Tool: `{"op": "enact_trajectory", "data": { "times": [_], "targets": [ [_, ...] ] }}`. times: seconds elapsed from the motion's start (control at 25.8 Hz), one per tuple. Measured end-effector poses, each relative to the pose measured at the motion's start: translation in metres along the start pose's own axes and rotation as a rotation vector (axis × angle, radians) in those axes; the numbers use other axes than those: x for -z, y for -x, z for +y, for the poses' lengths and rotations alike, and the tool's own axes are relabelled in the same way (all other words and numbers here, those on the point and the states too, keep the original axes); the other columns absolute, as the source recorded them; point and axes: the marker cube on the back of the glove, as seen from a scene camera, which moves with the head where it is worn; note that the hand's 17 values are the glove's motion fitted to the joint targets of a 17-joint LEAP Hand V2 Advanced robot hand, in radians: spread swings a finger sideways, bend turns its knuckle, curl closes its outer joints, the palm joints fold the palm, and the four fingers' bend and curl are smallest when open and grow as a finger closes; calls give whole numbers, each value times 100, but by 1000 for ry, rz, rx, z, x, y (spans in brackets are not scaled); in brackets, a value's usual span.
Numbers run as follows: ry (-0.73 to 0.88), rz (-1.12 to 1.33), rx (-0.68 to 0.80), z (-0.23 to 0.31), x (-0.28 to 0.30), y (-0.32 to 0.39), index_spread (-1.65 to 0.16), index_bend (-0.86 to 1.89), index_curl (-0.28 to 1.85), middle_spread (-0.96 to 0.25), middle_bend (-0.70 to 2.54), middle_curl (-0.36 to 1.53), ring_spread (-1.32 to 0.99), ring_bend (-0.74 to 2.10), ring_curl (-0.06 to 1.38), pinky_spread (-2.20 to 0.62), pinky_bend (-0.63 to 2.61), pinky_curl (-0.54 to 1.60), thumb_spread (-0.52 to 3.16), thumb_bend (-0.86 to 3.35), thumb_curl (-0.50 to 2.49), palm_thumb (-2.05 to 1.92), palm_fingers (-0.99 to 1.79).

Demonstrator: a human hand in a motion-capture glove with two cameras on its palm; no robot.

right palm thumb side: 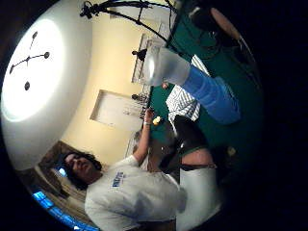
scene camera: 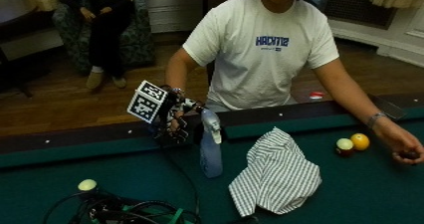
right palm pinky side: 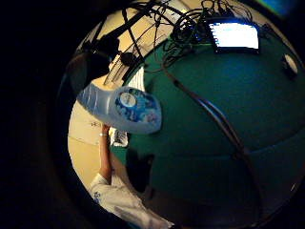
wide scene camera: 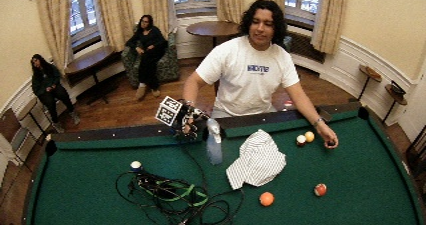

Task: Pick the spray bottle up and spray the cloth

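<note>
Hand beside spray bottle; striped cloth near; open felt beyond.

Open felt around the spray bottle
Bare desk lies beyond the striped cloth just beside the bottle; a cable tangle blocks the near side, apparently well apart from it.
</note>
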Motion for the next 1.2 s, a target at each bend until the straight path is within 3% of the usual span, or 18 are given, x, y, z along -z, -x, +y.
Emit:
{"op": "enact_trajectory", "data": {
  "times": [0.35, 1.2],
  "targets": [
    [-3, -69, -3, -13, -19, 5, -38, 9, 35, -17, 37, 47, -17, 61, 41, 5, 45, 42, 99, -3, 50, 73, 50],
    [-71, -239, 3, -49, -73, 8, -38, 3, 16, -17, 36, 43, -19, 65, 39, 3, 48, 40, 94, -3, 42, 73, 44]
  ]
}}
